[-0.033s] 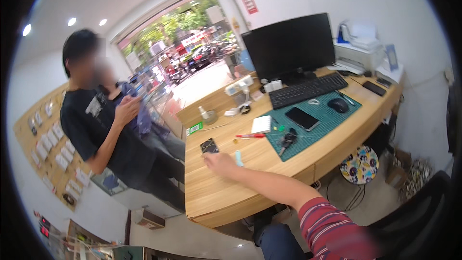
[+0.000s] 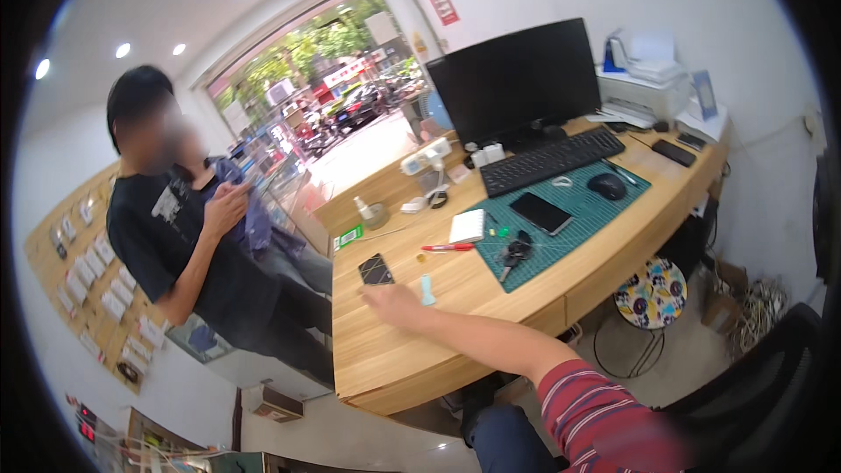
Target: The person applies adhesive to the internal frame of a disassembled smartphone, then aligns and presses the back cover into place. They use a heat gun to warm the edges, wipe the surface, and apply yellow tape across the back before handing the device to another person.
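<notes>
On the wooden desk, near its left end, my right hand is low over the surface, its fingers smeared by motion. Just beyond the fingertips lies a flat dark rectangular piece with light lines. It looks about phone-sized, and I cannot tell if I touch it. Beside the hand is a small light-blue strip. A small yellowish round thing and a red pen lie farther off. My left hand is out of the picture.
A green cutting mat holds a black phone, keys and a mouse. A white notepad overlaps its edge. Behind are a keyboard, monitor and printer. Two people stand left of the desk, the nearer in a black shirt.
My right hand has drawn slightly back from the dark piece, which stays on the desk. The whole view has shifted a little.
</notes>
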A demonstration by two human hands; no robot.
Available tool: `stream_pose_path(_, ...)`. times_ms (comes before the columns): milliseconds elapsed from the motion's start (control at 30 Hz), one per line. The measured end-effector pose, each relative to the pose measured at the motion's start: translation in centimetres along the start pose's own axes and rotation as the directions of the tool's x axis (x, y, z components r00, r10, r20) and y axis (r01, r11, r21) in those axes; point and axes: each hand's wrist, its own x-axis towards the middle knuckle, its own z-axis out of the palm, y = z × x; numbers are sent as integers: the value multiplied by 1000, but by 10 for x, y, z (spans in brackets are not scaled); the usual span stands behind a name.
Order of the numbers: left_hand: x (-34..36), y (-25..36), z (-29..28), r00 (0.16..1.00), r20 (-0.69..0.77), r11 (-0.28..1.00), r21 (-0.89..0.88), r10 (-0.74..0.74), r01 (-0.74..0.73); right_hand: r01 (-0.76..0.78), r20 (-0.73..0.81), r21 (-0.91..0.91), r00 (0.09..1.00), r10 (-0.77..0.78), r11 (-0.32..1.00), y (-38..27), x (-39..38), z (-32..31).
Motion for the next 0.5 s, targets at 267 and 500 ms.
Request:
stream_pose_path(267, -111, -24, -42, 854, 257, 874, -66, -452, 482, 495, -153, 202, 868, -472, 845, -114, -143, 20)
stream_pose_path(500, -62, 64, -28, 997, 18, 864, -500, 78, -59, 265, 175, 473, 906, -384, 840, -171, -265, 15)
